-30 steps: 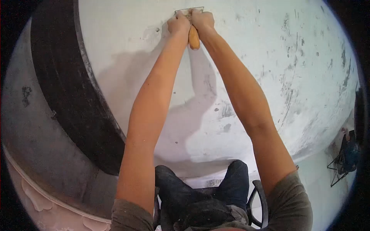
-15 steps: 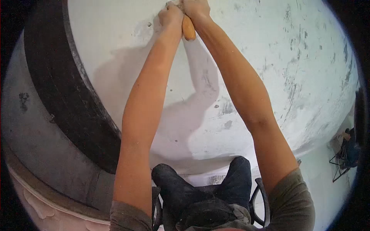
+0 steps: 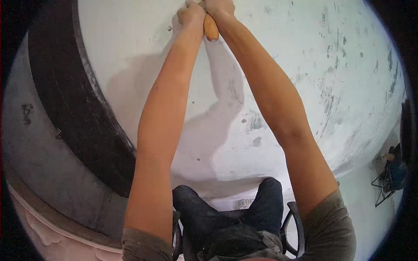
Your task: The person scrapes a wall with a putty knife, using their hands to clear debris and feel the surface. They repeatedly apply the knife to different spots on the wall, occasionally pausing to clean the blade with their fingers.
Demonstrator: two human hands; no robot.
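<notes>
At the top edge of the head view, both my arms reach out over a large white, curved surface [image 3: 278, 56]. Between my wrists a smooth orange-brown wooden handle [image 3: 211, 29] points back toward me. My left hand [image 3: 190, 14] is closed at the left of this wooden-handled tool. On the right, my right hand [image 3: 220, 8] is closed over its front part. The tool's working end is hidden by my hands and the frame edge.
Dark scuffs mark the white surface on the right. A dark curved band [image 3: 65, 87] borders it on the left, beside a grey floor [image 3: 26, 143]. My knees [image 3: 270, 191] are close to its near edge. A folding chair [image 3: 385, 178] stands at the far right.
My hands and the wooden-handled tool have shifted slightly up and to the left. Both hands stay closed.
</notes>
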